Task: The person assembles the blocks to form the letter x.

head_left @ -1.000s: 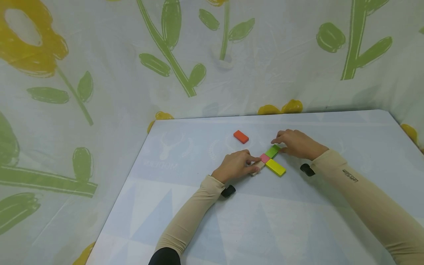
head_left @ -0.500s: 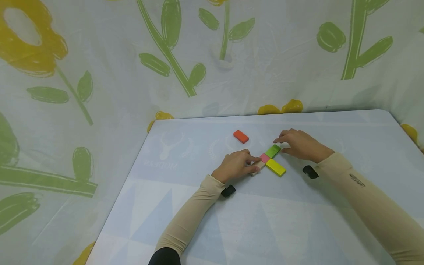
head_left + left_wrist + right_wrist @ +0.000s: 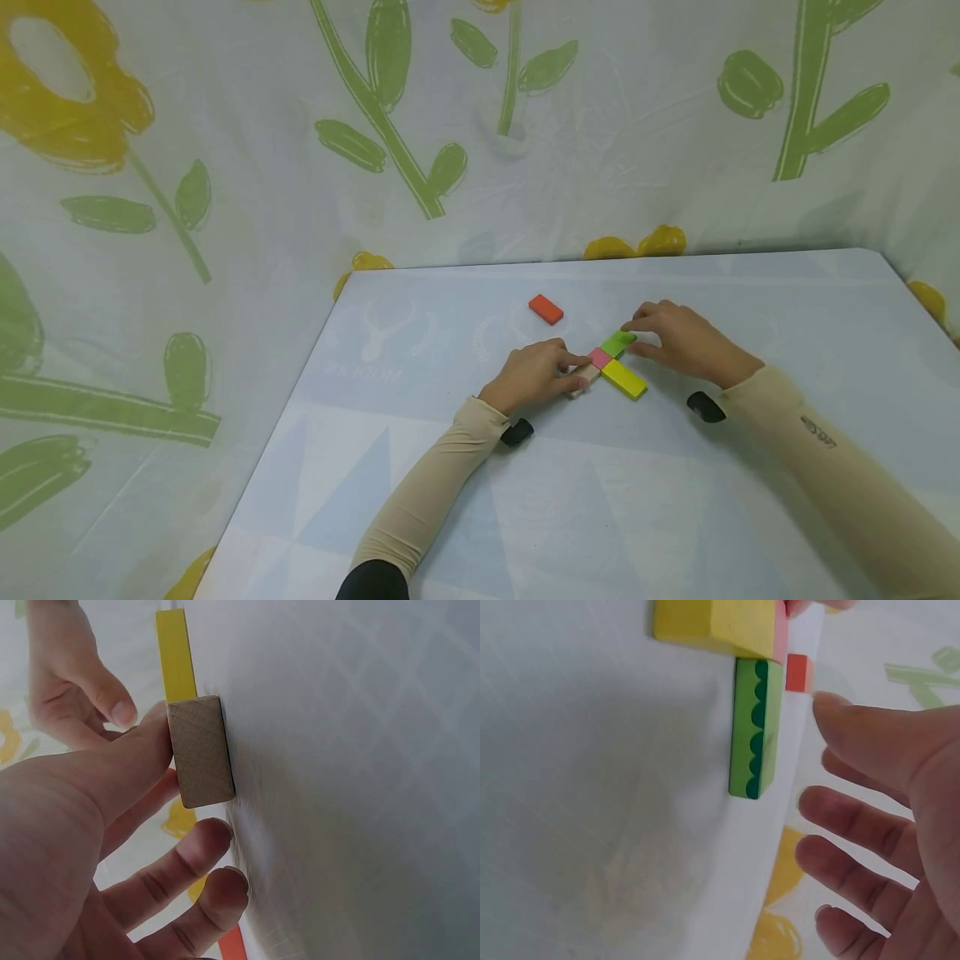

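Observation:
Several small blocks lie flat on the table in a joined cluster. In the head view they are a plain wooden block (image 3: 583, 380), a pink block (image 3: 600, 357), a yellow block (image 3: 624, 380) and a green block (image 3: 618, 343) with a dark scalloped side. My left hand (image 3: 534, 373) holds the wooden block with thumb and index finger, the index tip beside the pink one. In the left wrist view the wooden block's end (image 3: 201, 752) faces the camera. My right hand (image 3: 684, 340) hovers at the green block's far end, its fingers loosely spread, apart from it in the right wrist view.
A separate orange-red block (image 3: 546, 309) lies toward the back, left of the cluster. The pale patterned table (image 3: 480, 500) meets a floral curtain (image 3: 570, 183) behind its far edge.
My right hand first drew back slightly from the green block, then came down closer to its far end. The left hand and the blocks have stayed put.

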### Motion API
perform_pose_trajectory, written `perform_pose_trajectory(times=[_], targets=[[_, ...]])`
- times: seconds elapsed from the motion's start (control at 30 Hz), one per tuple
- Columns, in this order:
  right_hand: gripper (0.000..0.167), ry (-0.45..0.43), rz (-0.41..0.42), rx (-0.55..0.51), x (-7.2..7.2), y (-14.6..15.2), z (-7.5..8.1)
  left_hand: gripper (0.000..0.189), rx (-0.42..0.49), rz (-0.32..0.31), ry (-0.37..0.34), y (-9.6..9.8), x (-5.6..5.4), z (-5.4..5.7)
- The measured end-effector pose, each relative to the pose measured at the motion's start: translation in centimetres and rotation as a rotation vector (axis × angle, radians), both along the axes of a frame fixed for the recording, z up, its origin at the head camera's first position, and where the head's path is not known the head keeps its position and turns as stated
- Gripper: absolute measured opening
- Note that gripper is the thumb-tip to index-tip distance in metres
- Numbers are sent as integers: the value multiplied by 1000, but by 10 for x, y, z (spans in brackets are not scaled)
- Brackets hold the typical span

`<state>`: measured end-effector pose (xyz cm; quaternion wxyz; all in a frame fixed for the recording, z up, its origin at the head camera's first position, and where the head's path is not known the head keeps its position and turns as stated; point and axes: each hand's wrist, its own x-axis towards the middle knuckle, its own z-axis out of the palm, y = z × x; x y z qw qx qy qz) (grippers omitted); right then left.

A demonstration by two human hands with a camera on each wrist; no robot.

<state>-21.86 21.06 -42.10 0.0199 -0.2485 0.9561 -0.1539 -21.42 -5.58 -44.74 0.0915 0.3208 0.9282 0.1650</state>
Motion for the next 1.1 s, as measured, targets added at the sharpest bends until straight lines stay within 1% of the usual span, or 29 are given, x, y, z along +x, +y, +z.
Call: perform_pose_trajectory(times=[0.2, 0.57, 0.67, 0.83, 1.1], targets=[[39, 39, -9, -32, 8, -3, -3, 45, 4, -3, 5, 0, -1, -1], [44, 68, -1, -69, 19, -3, -12, 45, -2, -8, 9, 0, -1, -1], [46, 62, -5, -60, 20, -4, -15, 45, -1, -9, 8, 0, -1, -1], [47, 26, -3, -49, 23, -8, -17, 44, -5, -8, 9, 0, -2, -2], [48, 42, 14, -46, 25, -9, -22, 44, -5, -6, 19, 0, -2, -3]])
